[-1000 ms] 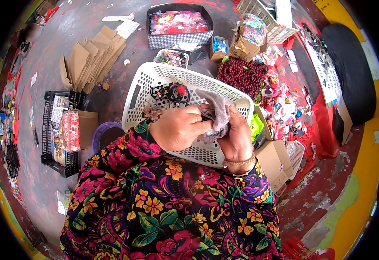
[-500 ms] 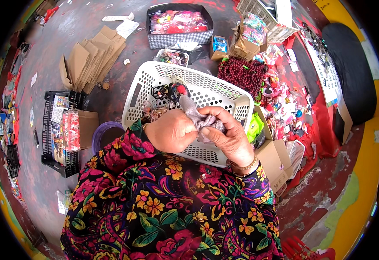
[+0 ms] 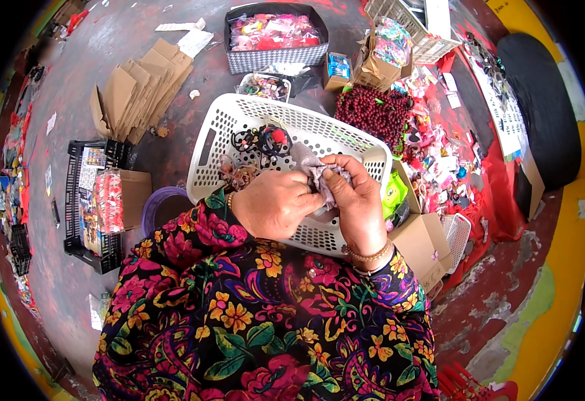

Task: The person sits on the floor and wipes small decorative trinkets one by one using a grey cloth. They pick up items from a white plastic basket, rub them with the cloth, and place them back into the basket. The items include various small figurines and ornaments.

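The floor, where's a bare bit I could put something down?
Bare floor shows between the flattened cardboard, white basket and purple tub. Another patch lies below the black crate, left of a pale scrap. It's crowded beyond the basket's right end: dark red beads, small mixed things and red cloth.

The cloth (image 3: 316, 175) mid-frame looks greyish mauve to me, the basket (image 3: 319, 125) white. Below, black clothing (image 3: 266, 321) blooms with pink, yellow and green flowers. At the top, a box (image 3: 276, 61) wears grey-and-white check; the beads (image 3: 374, 116), upper right, are dark red.
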A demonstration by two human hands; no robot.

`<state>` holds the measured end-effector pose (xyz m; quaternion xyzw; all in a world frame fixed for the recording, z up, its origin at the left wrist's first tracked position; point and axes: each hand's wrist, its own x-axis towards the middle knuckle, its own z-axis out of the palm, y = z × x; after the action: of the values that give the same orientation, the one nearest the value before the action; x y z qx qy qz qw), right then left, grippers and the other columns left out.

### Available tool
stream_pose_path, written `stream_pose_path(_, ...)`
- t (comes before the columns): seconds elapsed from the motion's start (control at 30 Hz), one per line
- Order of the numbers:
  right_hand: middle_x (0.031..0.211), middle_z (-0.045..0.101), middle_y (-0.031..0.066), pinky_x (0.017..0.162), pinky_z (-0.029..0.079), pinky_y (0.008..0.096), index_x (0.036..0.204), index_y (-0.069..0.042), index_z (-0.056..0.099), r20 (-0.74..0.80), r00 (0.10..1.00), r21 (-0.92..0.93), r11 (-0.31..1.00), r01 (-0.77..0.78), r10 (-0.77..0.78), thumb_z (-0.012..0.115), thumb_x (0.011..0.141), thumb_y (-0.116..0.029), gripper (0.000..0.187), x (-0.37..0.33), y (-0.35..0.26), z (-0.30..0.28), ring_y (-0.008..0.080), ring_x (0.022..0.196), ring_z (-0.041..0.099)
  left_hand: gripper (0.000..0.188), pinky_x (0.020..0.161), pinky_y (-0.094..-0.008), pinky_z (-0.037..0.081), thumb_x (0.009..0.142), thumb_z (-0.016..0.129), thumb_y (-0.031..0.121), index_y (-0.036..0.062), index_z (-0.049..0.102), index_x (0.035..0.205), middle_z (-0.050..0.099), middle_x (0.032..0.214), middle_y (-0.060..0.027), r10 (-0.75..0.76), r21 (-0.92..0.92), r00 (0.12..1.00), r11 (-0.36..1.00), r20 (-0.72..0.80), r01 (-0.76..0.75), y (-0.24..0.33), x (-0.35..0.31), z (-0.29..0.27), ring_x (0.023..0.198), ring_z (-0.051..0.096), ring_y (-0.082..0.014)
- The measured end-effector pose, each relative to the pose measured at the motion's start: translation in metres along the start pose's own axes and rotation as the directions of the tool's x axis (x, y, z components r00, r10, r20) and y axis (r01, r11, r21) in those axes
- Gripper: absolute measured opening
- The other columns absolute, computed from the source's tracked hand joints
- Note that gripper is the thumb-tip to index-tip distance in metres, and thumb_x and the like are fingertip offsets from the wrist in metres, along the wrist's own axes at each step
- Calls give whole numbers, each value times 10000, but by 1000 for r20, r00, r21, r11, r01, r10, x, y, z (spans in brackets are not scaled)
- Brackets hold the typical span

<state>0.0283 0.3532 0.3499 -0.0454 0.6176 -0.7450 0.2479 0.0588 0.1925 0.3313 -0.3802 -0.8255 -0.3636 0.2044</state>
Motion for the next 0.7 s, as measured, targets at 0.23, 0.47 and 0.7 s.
stream_pose_path(0.23,871,590,42,617,448,208,1031,-2,538,141,972,279,934,-222,189,486,897,-63,157,5,8,-14,83,701,538,258,549,-324,458,689,569,21,59,613,941,544,699,-35,-1,-71,1000,997,-15,-1,-1,-2,0,676,548,-219)
stream_pose_path(0.47,990,604,79,740,488,247,1070,-23,518,-20,999,411,911,-27,39,445,918,-66,174,-1,-15,-10,129,841,591,249,479,-371,394,699,550,-62,37,589,925,501,623,-94,-199,-301,980,935,-6,188,-5,-8,-10,552,517,-283)
stream_pose_path(0.7,923,558,-4,708,434,192,1049,-42,559,299,954,-266,963,51,32,619,808,-12,251,-10,-19,-15,51,797,513,171,509,-382,425,653,557,-23,18,569,819,530,668,-109,-117,-127,988,983,103,129,-9,-8,-10,606,542,-301)
